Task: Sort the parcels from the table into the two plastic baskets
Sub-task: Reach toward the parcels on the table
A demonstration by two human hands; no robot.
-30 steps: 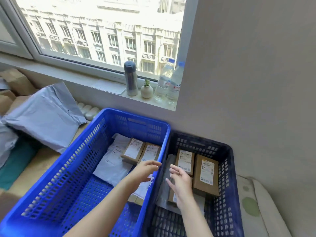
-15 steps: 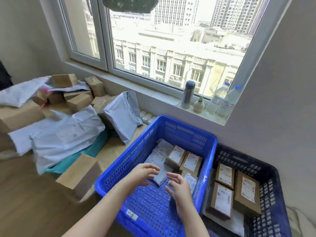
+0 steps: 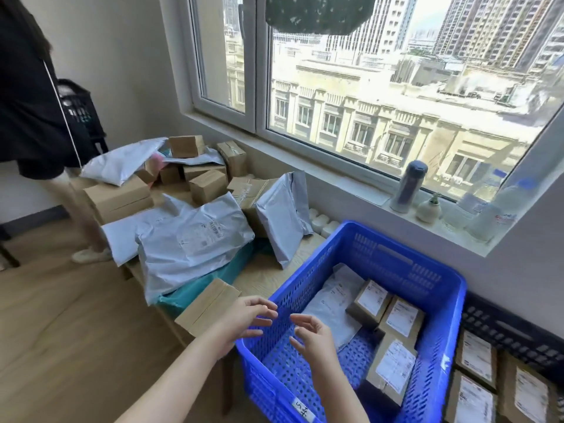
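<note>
One table [image 3: 262, 279] is heaped with parcels. Two baskets are seen: the blue basket [image 3: 396, 261] holding three labelled boxes, the black basket [image 3: 506, 328] three more. One box [image 3: 207, 306] lies at the table's edge, long axis toward the window. Both the left hand [image 3: 244, 320] and right hand [image 3: 314, 337] are open, empty.

On the windowsill [image 3: 351, 190] stands a grey flask [image 3: 409, 186]; just right of it along the sill sits a small white vase with a green sprout [image 3: 429, 209], then clear water bottles [image 3: 491, 215], blurred. Far left of the sill, a person in dark top [image 3: 27, 96] stands on the wooden floor [image 3: 61, 331].
</note>
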